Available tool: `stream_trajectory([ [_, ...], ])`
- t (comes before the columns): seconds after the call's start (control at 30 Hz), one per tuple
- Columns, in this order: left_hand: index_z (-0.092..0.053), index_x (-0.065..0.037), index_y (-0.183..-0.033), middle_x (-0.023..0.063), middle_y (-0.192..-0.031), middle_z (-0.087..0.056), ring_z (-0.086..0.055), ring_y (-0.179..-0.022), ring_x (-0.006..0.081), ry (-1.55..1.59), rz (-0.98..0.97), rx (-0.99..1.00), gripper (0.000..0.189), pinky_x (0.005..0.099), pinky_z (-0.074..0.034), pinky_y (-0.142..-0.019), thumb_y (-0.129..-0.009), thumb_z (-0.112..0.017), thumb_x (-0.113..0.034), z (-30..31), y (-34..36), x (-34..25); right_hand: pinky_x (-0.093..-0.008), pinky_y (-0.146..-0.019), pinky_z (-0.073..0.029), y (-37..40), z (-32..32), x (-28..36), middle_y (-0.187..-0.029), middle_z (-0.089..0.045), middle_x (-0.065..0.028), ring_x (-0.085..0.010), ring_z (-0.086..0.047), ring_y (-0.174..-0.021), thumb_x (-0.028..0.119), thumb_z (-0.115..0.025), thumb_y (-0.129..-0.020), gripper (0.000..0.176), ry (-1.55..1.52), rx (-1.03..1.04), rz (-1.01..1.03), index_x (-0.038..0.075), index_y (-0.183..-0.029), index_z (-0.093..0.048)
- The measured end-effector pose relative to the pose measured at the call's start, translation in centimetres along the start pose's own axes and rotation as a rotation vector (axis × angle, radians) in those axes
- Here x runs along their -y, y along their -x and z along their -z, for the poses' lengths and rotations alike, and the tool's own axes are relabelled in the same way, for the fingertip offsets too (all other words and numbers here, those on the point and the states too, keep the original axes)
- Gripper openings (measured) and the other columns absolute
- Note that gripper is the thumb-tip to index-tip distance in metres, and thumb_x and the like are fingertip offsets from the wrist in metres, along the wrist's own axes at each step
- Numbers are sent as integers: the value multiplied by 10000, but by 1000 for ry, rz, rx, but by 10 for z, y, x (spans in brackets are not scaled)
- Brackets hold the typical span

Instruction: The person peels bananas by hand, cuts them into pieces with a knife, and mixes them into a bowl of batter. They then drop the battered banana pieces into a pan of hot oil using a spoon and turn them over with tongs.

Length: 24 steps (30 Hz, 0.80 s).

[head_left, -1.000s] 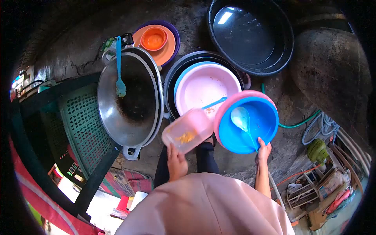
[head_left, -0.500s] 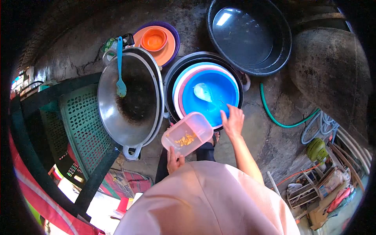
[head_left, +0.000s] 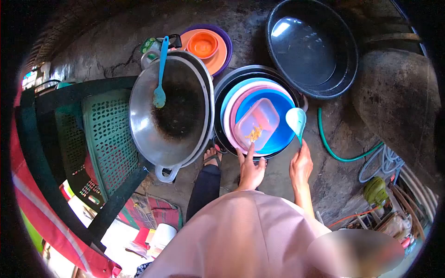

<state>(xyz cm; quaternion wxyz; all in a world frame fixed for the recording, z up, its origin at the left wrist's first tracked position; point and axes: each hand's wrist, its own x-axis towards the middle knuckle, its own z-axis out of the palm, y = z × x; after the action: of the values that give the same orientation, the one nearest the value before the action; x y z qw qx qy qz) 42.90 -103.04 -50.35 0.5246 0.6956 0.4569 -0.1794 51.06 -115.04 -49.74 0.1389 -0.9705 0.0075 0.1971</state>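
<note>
I am watching through the head view. Far to the left of the blue basin (head_left: 274, 141) a green slatted crate (head_left: 104, 134) is lying on the floor. Just left of the blue basin a big metal wok (head_left: 171, 116) is sitting, with a blue spatula (head_left: 161, 74) resting inside it. Up and left of the blue basin an orange bowl (head_left: 202, 45) is sitting on stacked plates. The blue basin itself is nesting on top of a stack of basins. A pink container (head_left: 256, 123) holding a few yellow scraps is lying inside it, toward its left half. Just below the blue basin the left grip (head_left: 250, 169), a bare hand, is resting released, with one outstretched fingertip touching the pink container's near edge. Below the blue basin's right rim the right grip (head_left: 301, 167) is clenching the handle of a pale blue ladle (head_left: 295, 119), whose bowl is hovering over that rim. Up and right of the blue basin a black tub (head_left: 310, 46) is sitting, and right of the blue basin a green hose (head_left: 338, 150) is curling across the floor.
</note>
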Motion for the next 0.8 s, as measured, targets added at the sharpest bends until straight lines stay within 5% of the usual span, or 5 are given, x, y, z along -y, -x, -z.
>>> stream_trajectory([
  [0.23, -449, -72, -1189, 267, -1267, -314, -383, -1146, 378, -57, -93, -15, 484, 384, -389, -906, -746, -601, -194, 20, 15, 57, -414, -819, -416, 18, -39, 30, -1046, -501, -306, -405, -516, -957, 106, -444, -842, 432, -320, 82, 106, -84, -1219, -352],
  [0.37, -450, -95, -1187, 249, -1259, -345, -362, -1165, 369, -74, 5, 26, 483, 390, -306, -971, -738, -602, -192, 63, 38, 86, -412, -836, -400, 33, -44, 65, -1036, -496, -314, -411, -491, -991, 184, -491, -835, 522, -277, 379, 57, -104, -1233, -313],
  [0.57, -433, -34, -1197, 253, -1251, -370, -356, -1175, 361, -173, 37, 32, 520, 386, -304, -980, -757, -575, -274, 127, 97, 90, -398, -747, -434, 82, 19, 57, -925, -570, -203, -345, -559, -849, 197, -513, -817, 318, -394, 505, 252, 45, -1095, -516],
  [0.77, -359, -141, -1298, 177, -1361, -269, -273, -1241, 359, -220, 192, 230, 712, 499, -243, -987, -764, -415, -609, 167, 166, 62, -413, -634, -466, 145, 28, -107, -757, -600, -186, -350, -590, -713, 267, -607, -721, 264, 86, 639, 215, 53, -873, -576],
  [0.8, -344, -147, -1307, 168, -1373, -248, -247, -1254, 354, -207, 193, 240, 743, 517, -223, -989, -754, -393, -641, 175, 178, 51, -432, -651, -468, 139, 5, -170, -739, -606, -183, -351, -595, -709, 282, -598, -710, 251, -190, 617, 344, 54, -817, -592],
])
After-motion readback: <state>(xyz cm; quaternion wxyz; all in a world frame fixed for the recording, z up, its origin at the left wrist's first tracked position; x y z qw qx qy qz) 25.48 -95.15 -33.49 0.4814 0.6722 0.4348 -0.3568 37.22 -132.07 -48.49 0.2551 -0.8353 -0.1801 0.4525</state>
